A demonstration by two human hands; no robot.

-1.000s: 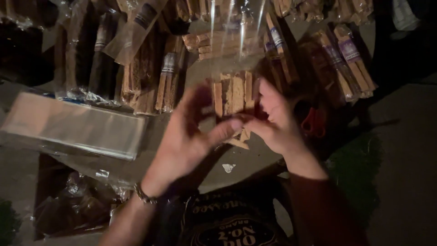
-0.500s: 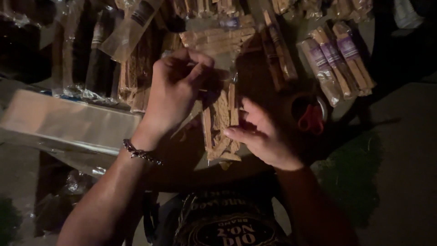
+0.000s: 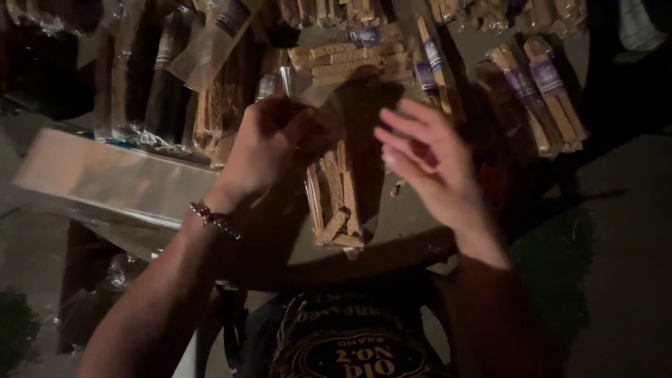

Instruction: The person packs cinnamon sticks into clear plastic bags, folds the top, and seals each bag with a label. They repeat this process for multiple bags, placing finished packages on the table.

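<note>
At the centre of the frame a clear plastic sleeve of tan wooden sticks (image 3: 334,203) lies on the grey counter (image 3: 413,210), its long axis running from the upper frame down toward the person. The left hand (image 3: 269,147) is the nearer one, its fingers pinched shut on the sleeve's upper end. The right hand (image 3: 427,157) hovers just right of the sleeve with fingers spread open, holding nothing, below rows of banded stick bundles (image 3: 539,91)
</note>
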